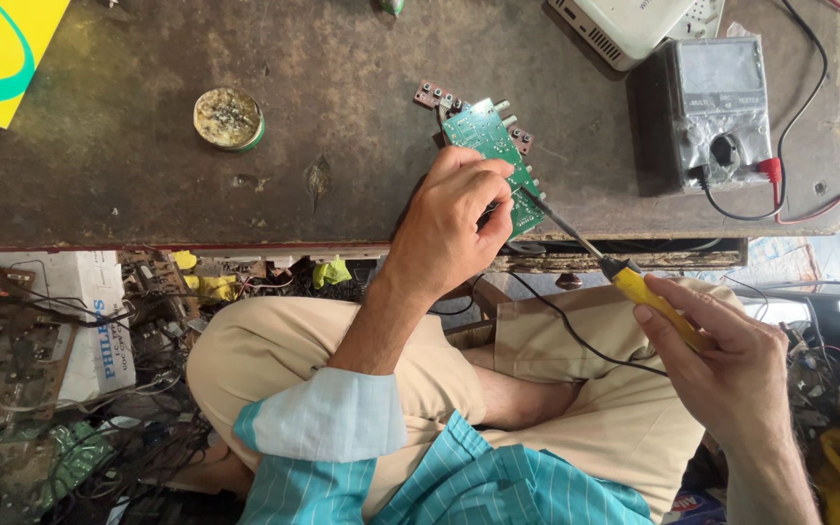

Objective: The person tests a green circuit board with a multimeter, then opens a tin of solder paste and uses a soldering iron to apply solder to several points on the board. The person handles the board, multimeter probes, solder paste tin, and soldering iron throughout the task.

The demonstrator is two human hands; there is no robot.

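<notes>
A light, stiff, likely fragile green circuit board (494, 151) is being pinched by its edge in the left hand (454, 228), while a yellow-handled soldering iron (624, 277) is being gripped at four o'clock by the right hand (731, 365).

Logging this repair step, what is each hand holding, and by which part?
Left hand: green circuit board, by its near end. Right hand: soldering iron, by its yellow handle.

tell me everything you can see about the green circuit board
The circuit board is a small green rectangle lying tilted at the near edge of the worn dark bench. Silvery knob shafts line its far long edge, and a brown strip with connectors sits at its far end. The left hand grips its near part, covering some of it. The soldering iron, held in the right hand, points its tip at the board.
</notes>
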